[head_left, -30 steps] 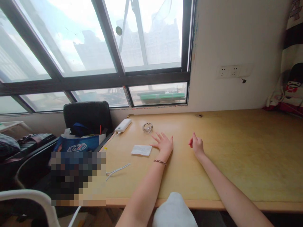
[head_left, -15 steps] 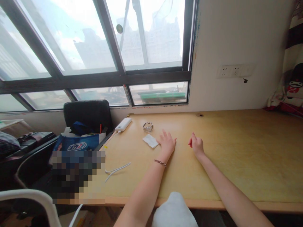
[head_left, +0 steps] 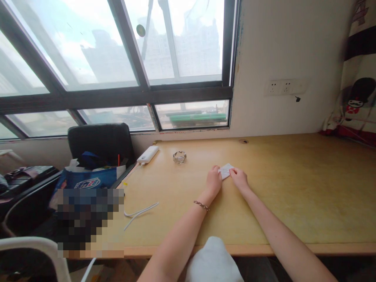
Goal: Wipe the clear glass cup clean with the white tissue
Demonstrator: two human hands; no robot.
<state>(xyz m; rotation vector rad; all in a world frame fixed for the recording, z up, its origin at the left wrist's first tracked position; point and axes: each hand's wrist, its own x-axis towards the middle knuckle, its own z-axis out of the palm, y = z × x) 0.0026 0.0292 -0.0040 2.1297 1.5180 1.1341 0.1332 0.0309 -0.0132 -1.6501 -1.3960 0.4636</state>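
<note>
Between both hands is a small folded white tissue [head_left: 226, 171], just above or on the wooden table. My left hand [head_left: 214, 180] pinches its left edge; a braided bracelet circles that wrist. At the tissue's right corner my right hand [head_left: 239, 179] grips with thumb and fingers. Farther back and to the left, a silver openwork ring-shaped piece [head_left: 179, 157], like a bracelet or small crown, rests on the tabletop, apart from both hands.
A white power bank [head_left: 148, 155] with a cable lies at the table's [head_left: 293, 196] left edge. Nearer me is a loose white cable [head_left: 141, 212]. A black chair [head_left: 100, 143] holding a blue bag [head_left: 91, 178] stands left. Behind the table are a window and a wall socket [head_left: 283, 87].
My left hand has gone from lying spread beside the tissue to pinching it. The tissue has moved right, off its earlier spot, and my right hand now holds its other side.
</note>
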